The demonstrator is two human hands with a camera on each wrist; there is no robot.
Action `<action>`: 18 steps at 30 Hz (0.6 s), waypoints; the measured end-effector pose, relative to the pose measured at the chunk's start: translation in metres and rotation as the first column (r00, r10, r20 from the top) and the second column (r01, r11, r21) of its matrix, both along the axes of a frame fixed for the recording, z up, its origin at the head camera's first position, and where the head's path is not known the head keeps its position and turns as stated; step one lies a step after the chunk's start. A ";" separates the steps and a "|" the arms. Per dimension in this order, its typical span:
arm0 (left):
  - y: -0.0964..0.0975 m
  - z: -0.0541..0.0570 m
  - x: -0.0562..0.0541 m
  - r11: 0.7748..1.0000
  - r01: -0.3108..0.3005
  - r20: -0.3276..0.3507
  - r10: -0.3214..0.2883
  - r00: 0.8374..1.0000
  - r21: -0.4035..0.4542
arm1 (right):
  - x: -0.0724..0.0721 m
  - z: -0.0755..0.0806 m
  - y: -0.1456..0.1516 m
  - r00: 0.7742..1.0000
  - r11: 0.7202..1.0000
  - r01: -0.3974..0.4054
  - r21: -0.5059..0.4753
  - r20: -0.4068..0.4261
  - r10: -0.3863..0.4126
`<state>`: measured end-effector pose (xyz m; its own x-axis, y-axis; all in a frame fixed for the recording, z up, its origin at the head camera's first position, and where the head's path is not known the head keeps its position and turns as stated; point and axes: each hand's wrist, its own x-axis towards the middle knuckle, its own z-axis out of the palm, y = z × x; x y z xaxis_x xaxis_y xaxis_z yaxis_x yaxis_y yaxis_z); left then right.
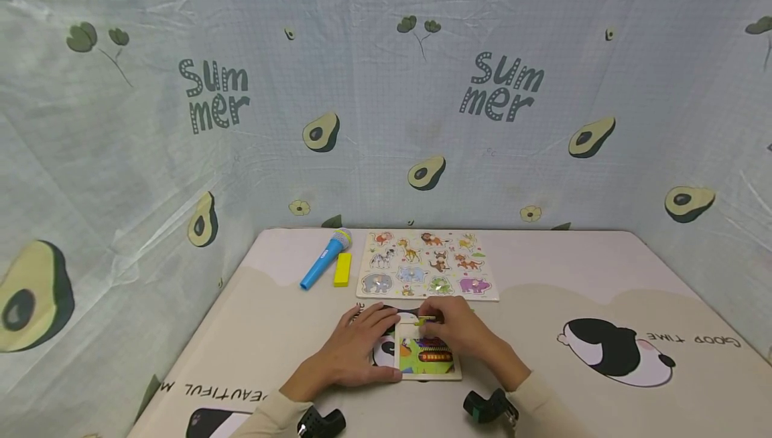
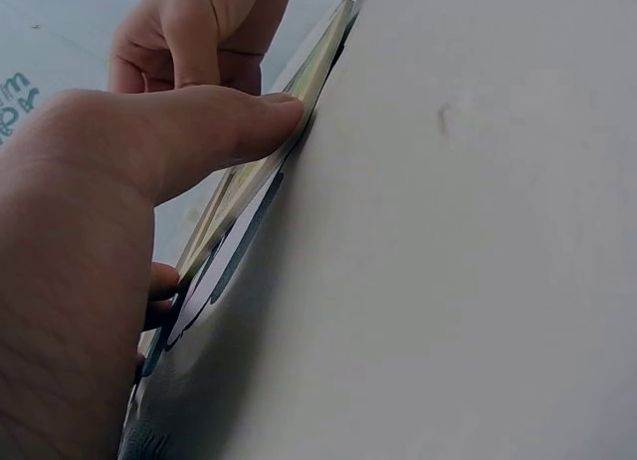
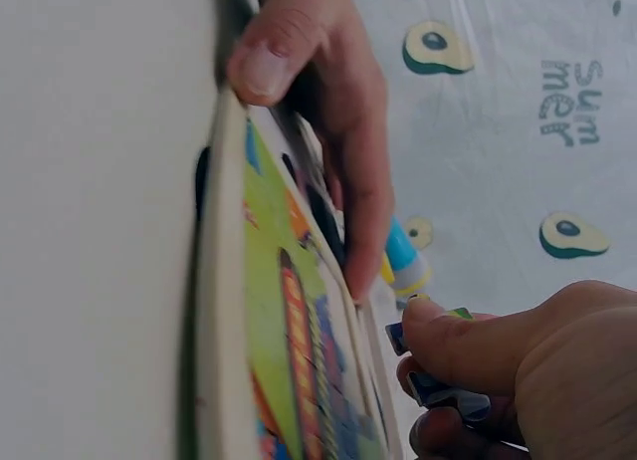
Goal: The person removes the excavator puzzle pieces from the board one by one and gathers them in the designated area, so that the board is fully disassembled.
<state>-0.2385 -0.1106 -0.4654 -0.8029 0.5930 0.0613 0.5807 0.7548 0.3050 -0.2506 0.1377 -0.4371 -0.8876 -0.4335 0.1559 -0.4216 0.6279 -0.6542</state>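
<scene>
A small framed jigsaw board (image 1: 429,377) with a green, colourful picture lies on the table near the front. Along its left side, my left hand (image 1: 356,351) holds the frame, thumb at the near corner and fingers toward the far one. Over the board's far right part, my right hand (image 1: 461,327) pinches a small puzzle piece (image 3: 396,338) between thumb and fingers. Lower in the same hand, the right wrist view shows a second dark blue piece (image 3: 438,392). From the left wrist view, the left thumb (image 2: 264,121) presses the board's edge; the pieces are hidden there.
Behind the small board lies a larger animal puzzle board (image 1: 428,295). A blue toy microphone (image 1: 322,264) and a yellow block (image 1: 342,270) sit to its left. Printed cloth covers the table (image 1: 531,317), and a patterned curtain (image 1: 374,90) hangs around the back and sides.
</scene>
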 end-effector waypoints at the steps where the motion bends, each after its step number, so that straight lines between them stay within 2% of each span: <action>1: 0.000 0.000 0.000 1.000 0.000 -0.001 0.000 1.000 0.001 | -0.001 0.002 0.002 1.000 1.000 0.008 -0.006 0.000 -0.008; 10: -0.002 0.002 -0.001 1.000 0.002 -0.004 -0.002 1.000 0.009 | -0.007 0.014 0.033 0.995 0.993 0.100 -0.062 -0.008 -0.100; 14: -0.003 0.003 -0.002 1.000 0.005 -0.016 -0.005 1.000 0.009 | -0.012 0.017 0.049 0.993 0.992 0.115 -0.050 -0.032 -0.117; 18: -0.001 0.004 -0.006 1.000 0.024 -0.039 -0.023 0.999 0.003 | -0.018 0.017 0.065 0.988 0.988 0.150 -0.036 -0.016 -0.151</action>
<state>-0.2443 -0.1114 -0.4618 -0.7856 0.6113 0.0949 0.6099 0.7396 0.2845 -0.2683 0.2032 -0.4205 -0.9391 -0.2890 0.1857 -0.3362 0.6621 -0.6698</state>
